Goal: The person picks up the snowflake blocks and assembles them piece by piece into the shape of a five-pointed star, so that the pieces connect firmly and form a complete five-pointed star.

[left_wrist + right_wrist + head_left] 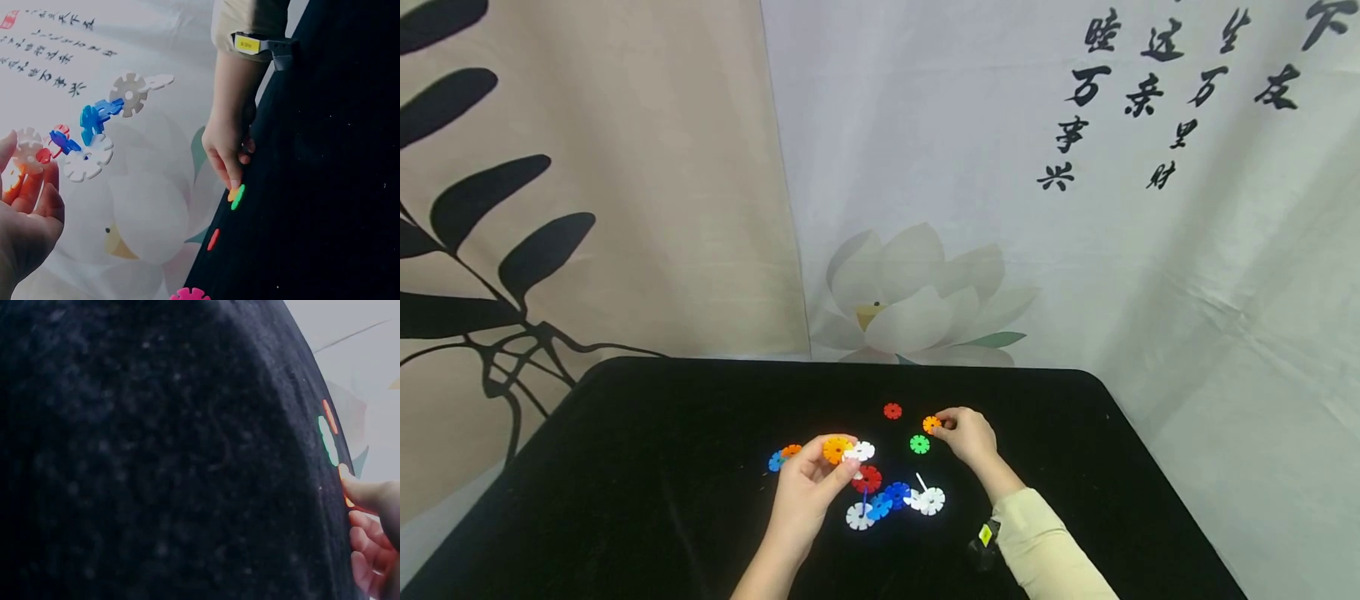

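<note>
In the head view my left hand (803,492) grips a linked chain of notched plastic discs at its yellow-orange disc (837,451) and white disc (862,451). From there the chain runs through a red disc (868,479) and blue discs (897,495) to a white disc (932,501); the left wrist view shows it held up in the air. My right hand (970,435) pinches a single orange disc (931,425) between thumb and fingertips, low over the black table. A green disc (920,444) lies right beside that disc.
Farther back on the table (700,500) lies a loose red disc (892,411). Left of my left hand show a blue disc (776,462) and an orange disc (791,451). A pink disc (190,294) peeks into the left wrist view. A printed curtain (925,167) hangs behind the table.
</note>
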### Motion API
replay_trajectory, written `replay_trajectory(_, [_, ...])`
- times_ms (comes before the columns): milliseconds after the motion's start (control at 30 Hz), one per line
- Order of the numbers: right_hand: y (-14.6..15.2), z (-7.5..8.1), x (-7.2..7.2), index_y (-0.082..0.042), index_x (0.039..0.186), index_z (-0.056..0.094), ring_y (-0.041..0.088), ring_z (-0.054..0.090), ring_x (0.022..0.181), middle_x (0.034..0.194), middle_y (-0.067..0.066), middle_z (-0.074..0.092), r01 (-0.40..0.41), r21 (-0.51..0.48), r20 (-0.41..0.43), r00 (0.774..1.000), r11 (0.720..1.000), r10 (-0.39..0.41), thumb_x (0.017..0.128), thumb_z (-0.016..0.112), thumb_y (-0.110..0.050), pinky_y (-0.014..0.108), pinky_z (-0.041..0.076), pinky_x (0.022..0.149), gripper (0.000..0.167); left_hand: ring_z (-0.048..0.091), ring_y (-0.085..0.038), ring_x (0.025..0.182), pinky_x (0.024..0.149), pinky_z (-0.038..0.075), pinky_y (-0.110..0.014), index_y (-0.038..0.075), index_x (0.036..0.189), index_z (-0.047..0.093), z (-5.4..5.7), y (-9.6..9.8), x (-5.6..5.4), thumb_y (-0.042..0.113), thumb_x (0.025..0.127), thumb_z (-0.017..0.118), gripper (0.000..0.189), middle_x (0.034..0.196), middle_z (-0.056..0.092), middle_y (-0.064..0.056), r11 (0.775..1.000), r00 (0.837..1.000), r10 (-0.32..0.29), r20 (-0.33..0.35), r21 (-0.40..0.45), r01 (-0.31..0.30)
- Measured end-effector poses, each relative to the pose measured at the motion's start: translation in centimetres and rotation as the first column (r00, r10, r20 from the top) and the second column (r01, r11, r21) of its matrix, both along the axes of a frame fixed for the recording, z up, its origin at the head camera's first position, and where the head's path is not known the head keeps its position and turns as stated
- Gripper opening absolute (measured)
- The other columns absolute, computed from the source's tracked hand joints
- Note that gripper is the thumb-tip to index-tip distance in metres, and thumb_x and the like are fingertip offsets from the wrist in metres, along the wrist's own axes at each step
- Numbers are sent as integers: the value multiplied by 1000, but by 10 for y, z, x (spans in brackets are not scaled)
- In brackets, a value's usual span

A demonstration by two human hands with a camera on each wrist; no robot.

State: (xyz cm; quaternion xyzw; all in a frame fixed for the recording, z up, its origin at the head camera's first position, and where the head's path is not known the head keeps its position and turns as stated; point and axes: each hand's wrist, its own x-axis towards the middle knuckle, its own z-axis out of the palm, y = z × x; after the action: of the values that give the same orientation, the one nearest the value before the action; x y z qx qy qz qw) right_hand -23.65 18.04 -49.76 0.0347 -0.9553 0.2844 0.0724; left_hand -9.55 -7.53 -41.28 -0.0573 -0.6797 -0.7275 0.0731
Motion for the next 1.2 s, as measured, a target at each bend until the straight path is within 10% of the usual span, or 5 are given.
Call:
replay_trajectory(400, [1,12,16,-10,77,68,13,56,62,73,-2,65,0,-226,-69,998,974,-16,77,79,-8,29,48,57,12,63,-23,86,81,53,-29,2,107,66,1,2,0,16,85,74,27,102,67,-10,1000,1000,-11,5,5,10])
replay_trajectory(700, [-15,57,65,-8,88,72,16,60,68,79,0,68,-64,-490,-146,989,869,-9,78,78,-4,23,53,65,12,64,-20,83,78,53,-26,0,108,66,2,5,3,12,84,74,28,102,68,-12,1000,999,-12,39,18,11])
replay_trajectory(1200, [-43,103,137,-9,83,73,16,64,67,81,0,71,-116,-612,-171,985,783,12,78,79,-7,27,55,67,9,66,-20,82,78,53,-28,1,103,66,1,11,5,18,83,76,28,97,68,-9,999,1000,-12,28,-30,13])
